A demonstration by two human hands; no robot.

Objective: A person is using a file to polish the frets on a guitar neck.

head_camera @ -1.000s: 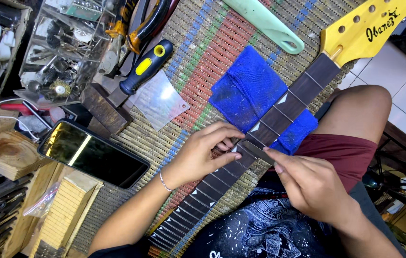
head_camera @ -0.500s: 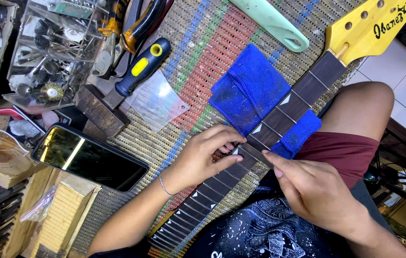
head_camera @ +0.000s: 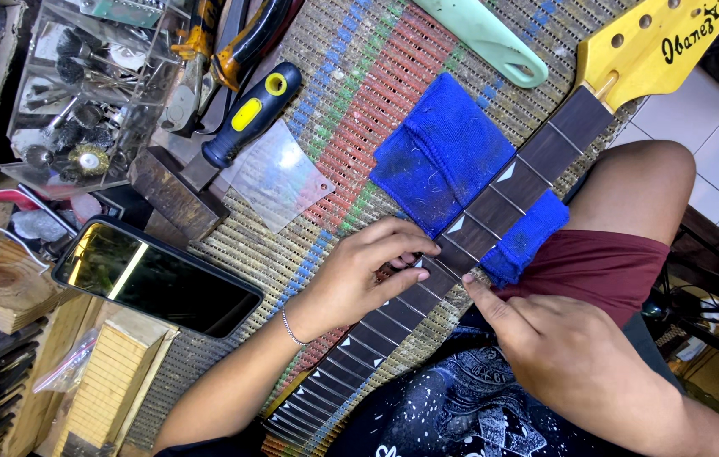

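Dark phone (head_camera: 156, 278), yellow-handled scraper (head_camera: 241, 123), clear plastic sheet (head_camera: 279, 182) (scuffed)

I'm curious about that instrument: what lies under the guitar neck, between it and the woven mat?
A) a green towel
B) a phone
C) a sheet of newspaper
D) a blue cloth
D: a blue cloth shows on both sides of the guitar neck, folded beneath it.

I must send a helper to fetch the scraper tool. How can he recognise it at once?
Start at the guitar neck lying across the woven mat, then look past the blue cloth toward the clear organiser box. The scraper lies there, beside a clear plastic sheet; it alone has a dark blue and yellow handle.
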